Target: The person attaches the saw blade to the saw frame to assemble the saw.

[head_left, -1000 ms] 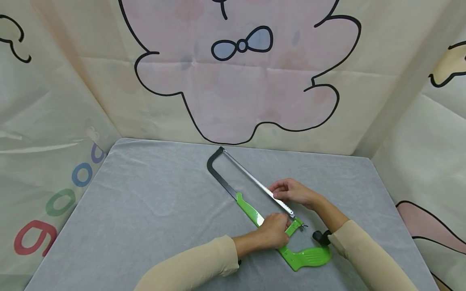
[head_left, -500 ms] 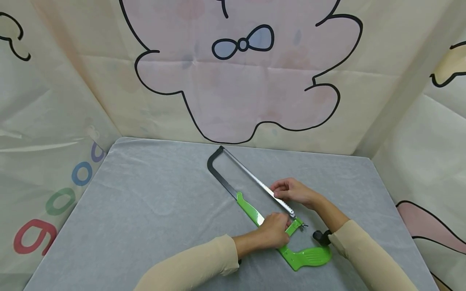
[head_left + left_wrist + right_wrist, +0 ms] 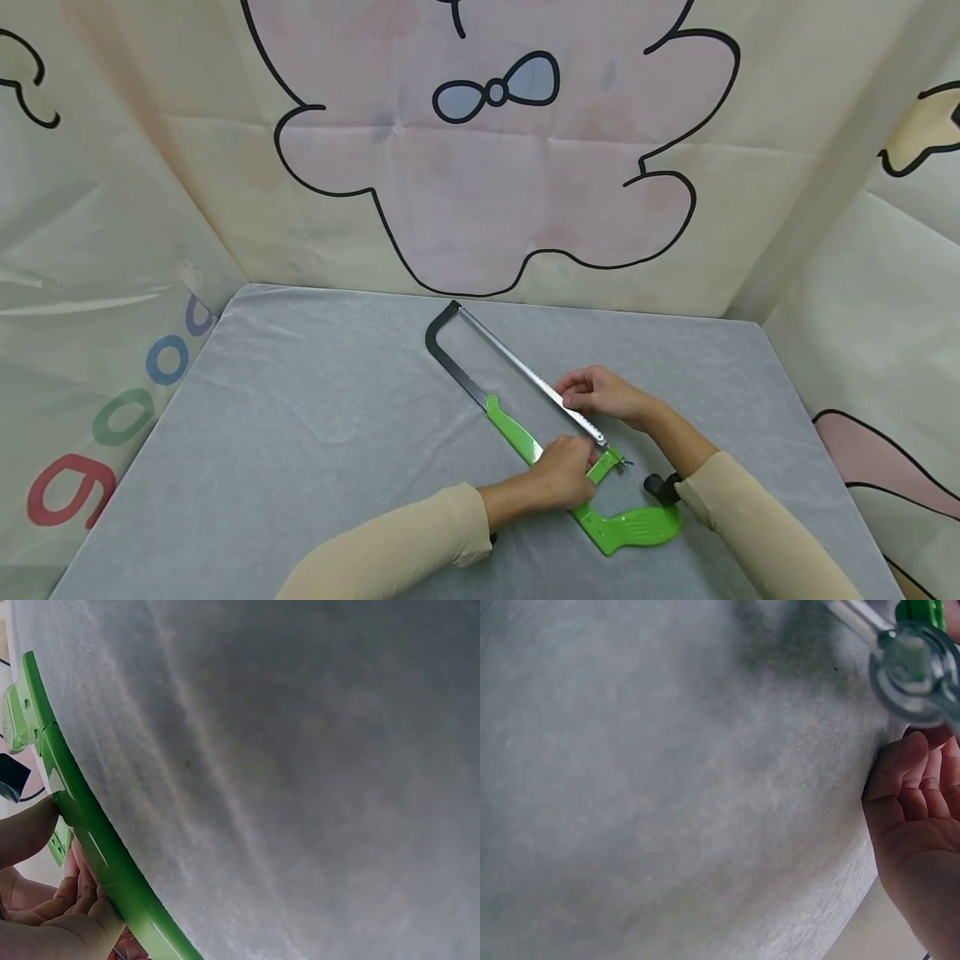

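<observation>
A hacksaw with a green body and a dark bowed front lies slantwise on the grey cloth. My left hand grips its frame near the green end post. In the left wrist view, the thumb and fingers of that hand hold the green frame. My right hand pinches the silvery blade between thumb and fingers, close to its near end. The blade spans from the bow's far tip to the end post. A blurred wing nut fills the right wrist view's top corner.
The saw's green handle rests on the cloth below the right wrist, which wears a black camera. Grey cloth covers the table. Printed curtains stand behind and at both sides.
</observation>
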{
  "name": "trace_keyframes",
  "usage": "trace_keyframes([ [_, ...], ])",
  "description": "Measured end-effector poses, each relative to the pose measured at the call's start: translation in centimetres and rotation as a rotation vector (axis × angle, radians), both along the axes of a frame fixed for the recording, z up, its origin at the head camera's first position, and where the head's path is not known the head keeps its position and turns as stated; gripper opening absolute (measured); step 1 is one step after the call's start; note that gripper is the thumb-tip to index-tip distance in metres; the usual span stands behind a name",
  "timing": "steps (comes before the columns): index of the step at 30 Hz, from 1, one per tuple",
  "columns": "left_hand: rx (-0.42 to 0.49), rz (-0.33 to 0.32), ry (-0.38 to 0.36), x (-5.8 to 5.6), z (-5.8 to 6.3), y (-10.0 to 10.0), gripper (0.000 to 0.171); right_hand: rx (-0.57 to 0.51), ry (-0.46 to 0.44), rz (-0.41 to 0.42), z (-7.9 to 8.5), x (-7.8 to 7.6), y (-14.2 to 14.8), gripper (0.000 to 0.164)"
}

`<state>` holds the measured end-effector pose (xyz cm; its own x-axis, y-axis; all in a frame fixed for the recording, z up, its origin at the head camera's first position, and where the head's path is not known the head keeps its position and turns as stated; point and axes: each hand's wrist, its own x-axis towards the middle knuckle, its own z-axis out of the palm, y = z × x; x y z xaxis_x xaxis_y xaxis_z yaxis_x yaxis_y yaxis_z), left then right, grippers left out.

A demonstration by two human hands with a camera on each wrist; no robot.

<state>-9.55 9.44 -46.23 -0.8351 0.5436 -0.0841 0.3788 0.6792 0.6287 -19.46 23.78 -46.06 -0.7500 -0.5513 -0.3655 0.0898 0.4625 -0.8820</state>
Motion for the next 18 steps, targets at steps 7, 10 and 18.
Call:
trace_keyframes([
  [7, 0.017, -0.001, 0.004, -0.07, -0.22, 0.0, 0.017, -0.013, -0.009, 0.001, -0.16, 0.12, 0.07, 0.029],
  [10, 0.021, -0.004, 0.003, -0.1, -0.26, 0.03, 0.017, -0.01, -0.011, 0.004, -0.11, 0.16, 0.09, 0.027],
  [18, 0.019, 0.004, -0.014, -0.07, -0.1, 0.05, 0.019, -0.011, -0.008, 0.021, -0.07, 0.21, 0.27, 0.027],
])
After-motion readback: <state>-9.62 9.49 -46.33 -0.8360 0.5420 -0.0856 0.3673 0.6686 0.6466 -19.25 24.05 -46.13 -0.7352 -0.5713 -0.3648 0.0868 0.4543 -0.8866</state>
